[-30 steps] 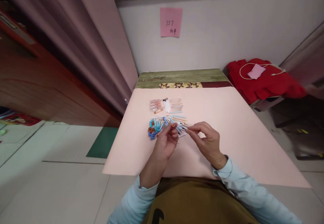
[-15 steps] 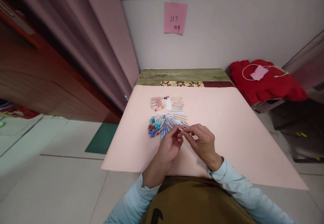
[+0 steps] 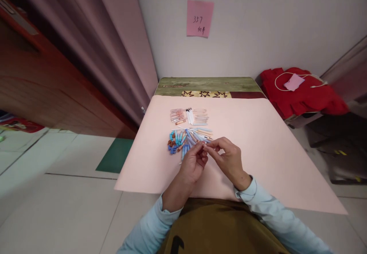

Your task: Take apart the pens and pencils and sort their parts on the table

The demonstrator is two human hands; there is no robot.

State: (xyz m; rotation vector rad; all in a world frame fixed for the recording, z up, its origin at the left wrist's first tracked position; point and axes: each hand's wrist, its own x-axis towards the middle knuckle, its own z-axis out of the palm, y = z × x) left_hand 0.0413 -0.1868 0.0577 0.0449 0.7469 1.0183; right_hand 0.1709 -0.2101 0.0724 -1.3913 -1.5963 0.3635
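My left hand (image 3: 195, 163) and my right hand (image 3: 228, 157) meet fingertip to fingertip over the near edge of a heap of pen parts. Both are closed in a pinch around something small and pale, too small and covered to name. Blue and lilac pen barrels (image 3: 191, 137) lie just beyond my fingers. Left of these are small brown pieces (image 3: 172, 144) and dark blue pieces (image 3: 172, 150). Farther back sit a row of clear tubes (image 3: 177, 115), white refills with black tips (image 3: 189, 116) and pale see-through tubes (image 3: 200, 116).
Pink paper (image 3: 263, 143) covers most of the table, with a green wooden strip (image 3: 206, 82) at its far edge. A wall stands behind it. A red cloth (image 3: 304, 97) with a white cord lies to the right, and a purple curtain (image 3: 120, 28) hangs at the left.
My right hand has shifted slightly left, closer to my left fingertips. Both hands keep pinching the small piece; the heap looks the same.
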